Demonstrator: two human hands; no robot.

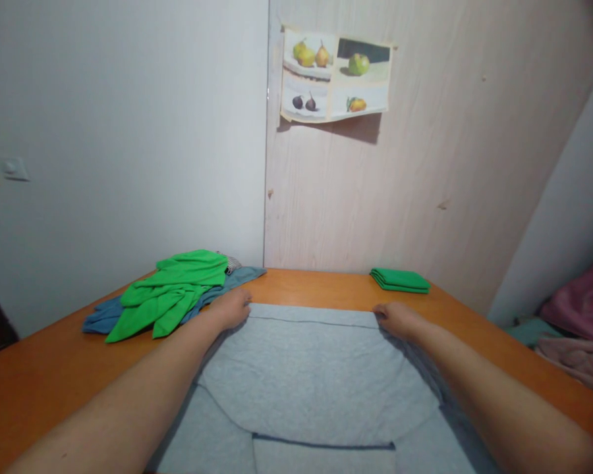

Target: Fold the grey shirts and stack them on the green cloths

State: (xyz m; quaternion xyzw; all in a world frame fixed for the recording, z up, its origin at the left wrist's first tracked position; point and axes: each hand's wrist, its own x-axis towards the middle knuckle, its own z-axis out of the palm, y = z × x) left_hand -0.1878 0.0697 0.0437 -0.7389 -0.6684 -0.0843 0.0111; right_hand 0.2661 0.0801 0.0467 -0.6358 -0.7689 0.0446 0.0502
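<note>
A light grey garment (321, 375) lies spread on the orange table, its hemmed edge pointing away from me. Dark trim runs along a pocket-like opening near the bottom of the view. My left hand (233, 308) grips the far left corner of the hem, fingers closed on the cloth. At the far right corner, my right hand (398, 319) pinches the same hem. Between the two hands the edge is nearly straight. The garment's near part runs out of view at the bottom.
A loose pile of bright green cloth (178, 289) and blue cloth (103, 315) lies on the left of the table (34, 368). Far right sits a folded green cloth (400, 281). Walls stand behind, with a fruit picture (333, 78). Pink fabric (583, 296) lies beyond the right edge.
</note>
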